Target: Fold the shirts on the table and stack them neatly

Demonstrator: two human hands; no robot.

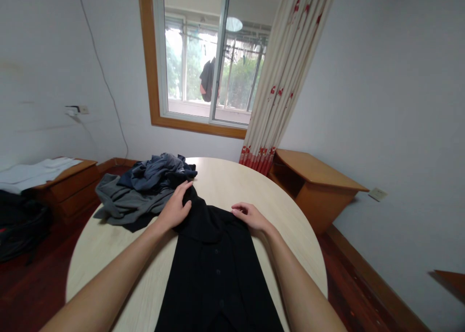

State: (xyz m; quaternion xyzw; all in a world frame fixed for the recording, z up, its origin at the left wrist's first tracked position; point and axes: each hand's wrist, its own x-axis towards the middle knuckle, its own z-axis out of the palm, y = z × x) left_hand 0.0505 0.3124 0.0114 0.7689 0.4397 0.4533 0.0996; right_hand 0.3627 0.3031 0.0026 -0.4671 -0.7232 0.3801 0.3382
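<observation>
A black button-front garment [218, 283] lies lengthwise on the round pale table, its near end running out of the bottom of the view. Several dark buttons line its middle, and its far part is folded over and bunched. My left hand [178, 206] rests at the garment's far left part, fingers stretched and thumb apart. At the far right edge, my right hand [251, 216] touches the cloth with loosely bent fingers. Just beyond my left hand sits a heap of clothes, with a dark blue garment [154, 171] on top of a grey one [123, 201].
The round table [298, 254] fills the middle. A wooden cabinet [319, 172] stands at the right, close to the table's edge. Left are a low drawer unit [78, 186] with papers and a black bag [22, 225]. Behind hang a curtain [279, 80] and a window [192, 80].
</observation>
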